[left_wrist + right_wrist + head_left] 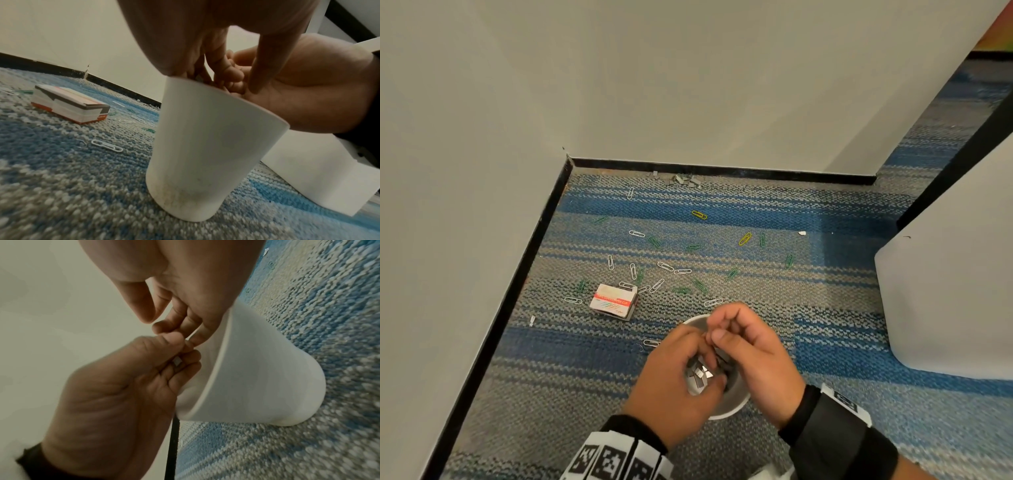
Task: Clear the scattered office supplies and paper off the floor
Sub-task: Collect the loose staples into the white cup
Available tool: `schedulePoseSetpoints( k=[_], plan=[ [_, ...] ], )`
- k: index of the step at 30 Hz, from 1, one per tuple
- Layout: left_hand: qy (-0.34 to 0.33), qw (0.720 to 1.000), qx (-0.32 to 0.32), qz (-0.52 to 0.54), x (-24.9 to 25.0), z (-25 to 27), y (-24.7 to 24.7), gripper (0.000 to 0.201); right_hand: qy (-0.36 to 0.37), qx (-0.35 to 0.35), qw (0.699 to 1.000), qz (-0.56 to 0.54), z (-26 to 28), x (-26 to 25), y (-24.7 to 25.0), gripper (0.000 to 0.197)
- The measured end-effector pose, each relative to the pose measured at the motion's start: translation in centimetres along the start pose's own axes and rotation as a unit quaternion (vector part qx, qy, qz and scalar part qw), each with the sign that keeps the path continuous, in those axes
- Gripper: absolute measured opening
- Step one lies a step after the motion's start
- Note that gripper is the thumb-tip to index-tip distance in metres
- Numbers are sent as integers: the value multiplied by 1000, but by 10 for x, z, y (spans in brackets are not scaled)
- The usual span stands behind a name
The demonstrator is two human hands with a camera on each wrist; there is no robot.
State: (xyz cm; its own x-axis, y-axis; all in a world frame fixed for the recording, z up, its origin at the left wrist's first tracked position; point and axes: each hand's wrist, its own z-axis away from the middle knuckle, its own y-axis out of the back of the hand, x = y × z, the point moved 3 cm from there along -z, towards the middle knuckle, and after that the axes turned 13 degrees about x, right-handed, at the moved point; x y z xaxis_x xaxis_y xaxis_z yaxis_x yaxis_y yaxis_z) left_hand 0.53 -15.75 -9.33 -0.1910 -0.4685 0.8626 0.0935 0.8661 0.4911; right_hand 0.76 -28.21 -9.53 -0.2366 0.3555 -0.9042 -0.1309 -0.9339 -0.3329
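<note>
White cup stands upright on carpet, staples inside. Left hand over the rim, fingers curled, pinching a staple strip (seen in right wrist view). Right hand beside it, fingers bent together; hold unclear. Paper clips scattered beyond, box among them.

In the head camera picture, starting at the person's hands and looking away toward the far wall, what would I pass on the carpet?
White cup under both hands → small paper clip box → scattered white and green paper clips → yellow paper clip → pile of staples against the black baseboard.
</note>
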Motion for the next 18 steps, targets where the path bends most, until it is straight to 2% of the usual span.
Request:
schedulePoseSetpoints(
  k=[2,5,9,11,13,16,18],
  plan=[
    [6,1000,1,20,1,0,3,20,-13,-4,1000,-4,0,-3,2,11],
    [9,998,1,61,8,-9,17,8,4,-33,998,58,-8,-21,7,11],
    [-24,998,26,46,20,-53,48,10,42,-47,984,164,-48,-59,16,8],
    [-18,999,41,20,19,-84,59,13,60,-38,969,235,-81,-73,18,7],
    [-1,998,53,-32,8,-116,65,12,90,-25,936,341,-120,-78,19,12],
    [17,991,59,-121,-20,-166,64,14,152,-19,846,511,-178,-78,13,12],
    [27,985,53,-159,-40,-197,59,13,173,-14,793,584,-216,-75,7,15]
  ],
)
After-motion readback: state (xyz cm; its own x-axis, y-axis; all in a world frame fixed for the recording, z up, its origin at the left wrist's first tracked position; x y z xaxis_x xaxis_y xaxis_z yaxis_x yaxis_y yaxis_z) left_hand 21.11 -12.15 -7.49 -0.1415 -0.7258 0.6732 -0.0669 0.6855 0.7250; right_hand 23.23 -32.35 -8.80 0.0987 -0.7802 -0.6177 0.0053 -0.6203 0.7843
